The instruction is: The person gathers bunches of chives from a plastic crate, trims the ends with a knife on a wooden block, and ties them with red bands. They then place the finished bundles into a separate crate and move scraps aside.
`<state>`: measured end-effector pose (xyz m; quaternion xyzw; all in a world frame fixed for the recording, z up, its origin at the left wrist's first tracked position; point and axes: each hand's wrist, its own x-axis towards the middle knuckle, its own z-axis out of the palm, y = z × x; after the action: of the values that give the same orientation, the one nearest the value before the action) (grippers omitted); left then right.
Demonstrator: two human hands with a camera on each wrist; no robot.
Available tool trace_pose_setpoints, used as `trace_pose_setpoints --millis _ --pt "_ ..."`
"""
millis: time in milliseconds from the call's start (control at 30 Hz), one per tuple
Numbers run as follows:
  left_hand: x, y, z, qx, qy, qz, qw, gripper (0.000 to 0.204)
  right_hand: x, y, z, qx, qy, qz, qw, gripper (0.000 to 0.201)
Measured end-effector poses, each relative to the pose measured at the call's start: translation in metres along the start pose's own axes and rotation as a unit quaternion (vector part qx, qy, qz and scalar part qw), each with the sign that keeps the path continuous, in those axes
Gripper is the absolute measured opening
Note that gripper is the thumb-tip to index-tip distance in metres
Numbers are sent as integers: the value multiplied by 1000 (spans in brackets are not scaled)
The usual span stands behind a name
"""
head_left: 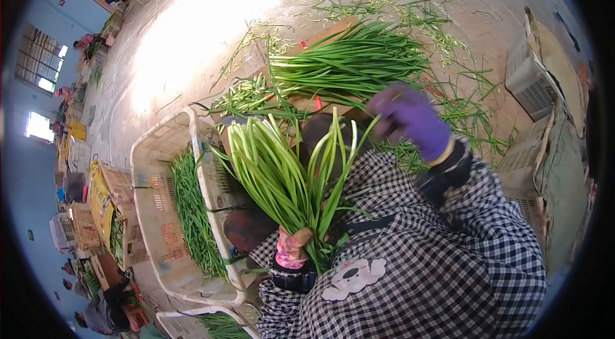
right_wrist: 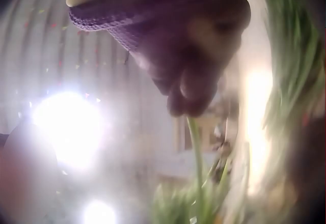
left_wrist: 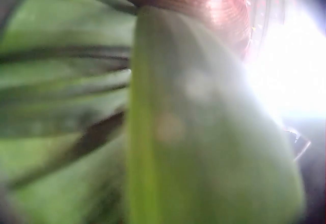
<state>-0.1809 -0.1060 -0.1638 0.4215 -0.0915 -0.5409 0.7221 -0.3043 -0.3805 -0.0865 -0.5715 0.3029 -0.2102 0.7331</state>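
Note:
My left hand (head_left: 295, 241), with a pink cuff, grips the base of a bunch of long green stalks (head_left: 275, 172) that fans upward in front of my checked sleeves. The left wrist view is filled by these stalks (left_wrist: 193, 132), blurred and very close. My right hand (head_left: 384, 115) wears a purple glove and is raised beside the bunch's right edge. In the right wrist view its gloved fingertips (right_wrist: 186, 94) pinch the top of a single thin green stalk (right_wrist: 196, 147) that hangs down from them.
A white plastic crate (head_left: 144, 166) at my left holds more green stalks. A large pile of stalks (head_left: 346, 63) lies ahead on a board, with trimmings scattered over the concrete floor. Pale crates (head_left: 532, 82) stand at the right. People and baskets line the far left.

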Motion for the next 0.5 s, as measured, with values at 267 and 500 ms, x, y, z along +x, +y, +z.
trace_pose_setpoints --millis 267,500 --pt "15 -15 -20 -62 -69 -46 995 67 -14 17 -153 -661 216 -5 719 39" --pt "16 -6 11 67 -28 -28 997 72 -1 -22 47 -123 -193 -195 954 70"
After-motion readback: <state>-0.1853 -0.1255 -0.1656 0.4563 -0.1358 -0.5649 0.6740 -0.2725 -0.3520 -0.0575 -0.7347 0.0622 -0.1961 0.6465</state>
